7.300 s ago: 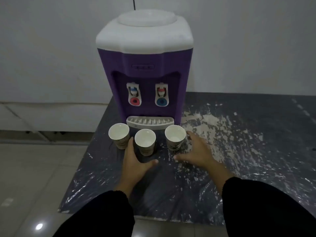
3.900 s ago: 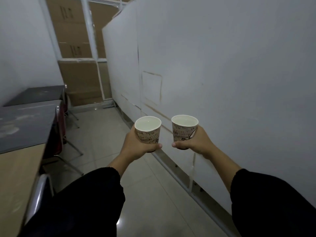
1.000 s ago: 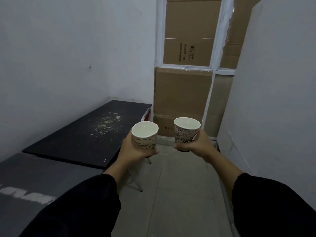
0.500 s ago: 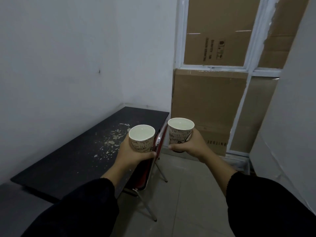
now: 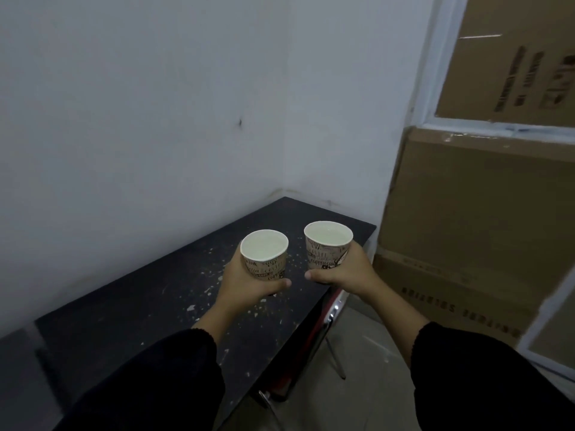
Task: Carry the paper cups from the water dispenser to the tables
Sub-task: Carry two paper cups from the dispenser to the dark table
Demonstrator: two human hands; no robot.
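Note:
I hold two printed paper cups upright, both filled with water. My left hand (image 5: 245, 283) is wrapped around the left paper cup (image 5: 265, 255). My right hand (image 5: 345, 270) grips the right paper cup (image 5: 327, 245). Both cups hover above a black table (image 5: 149, 306) speckled with white flecks, which stands in the room's corner against the white wall. The water dispenser is out of sight.
Stacked cardboard boxes (image 5: 476, 219) fill the right side behind a white frame. A red chair (image 5: 323, 331) with metal legs is tucked at the table's right edge. Tiled floor (image 5: 361, 377) runs between table and boxes. A grey table (image 5: 18, 374) adjoins at lower left.
I have stepped closer to the black table and turned left; the cups, earlier over the chair and floor, are now above the tabletop. Both hands keep their hold.

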